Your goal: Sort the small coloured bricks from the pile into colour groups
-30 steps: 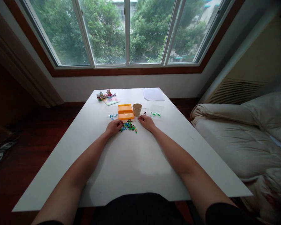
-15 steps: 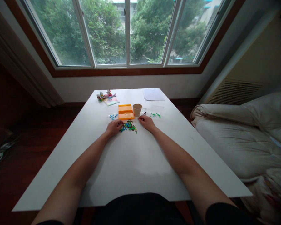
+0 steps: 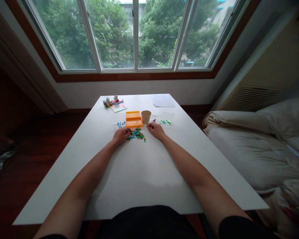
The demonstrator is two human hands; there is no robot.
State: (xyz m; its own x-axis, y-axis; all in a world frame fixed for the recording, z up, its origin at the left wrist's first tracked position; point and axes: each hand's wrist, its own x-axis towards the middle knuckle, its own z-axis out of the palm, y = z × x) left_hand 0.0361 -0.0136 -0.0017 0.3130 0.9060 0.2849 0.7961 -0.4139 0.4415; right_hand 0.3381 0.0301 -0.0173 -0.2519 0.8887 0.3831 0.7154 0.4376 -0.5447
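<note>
A loose pile of small beads (image 3: 137, 134) in green, blue, yellow and dark brown lies on the white table. At its left edge rests my left hand (image 3: 121, 134), fingers curled inward. My right hand (image 3: 156, 130) lies on the table to the right of the pile, its fingers bent and close together near the cup's base. Whatever either hand holds, if anything, is too small to make out. Just beyond the pile an open orange plastic case (image 3: 134, 123) lies flat, with a tiny pale bit inside. Beside it stands a brown paper cup (image 3: 146, 117).
Blue beads (image 3: 120, 124) lie in a clear tray left of the case. Green beads (image 3: 165, 122) lie in another clear tray at right, with a few dark beads (image 3: 153, 120) nearby. Farther back are small figurines (image 3: 112, 101), a colourful sheet (image 3: 119, 107) and white paper (image 3: 163, 100).
</note>
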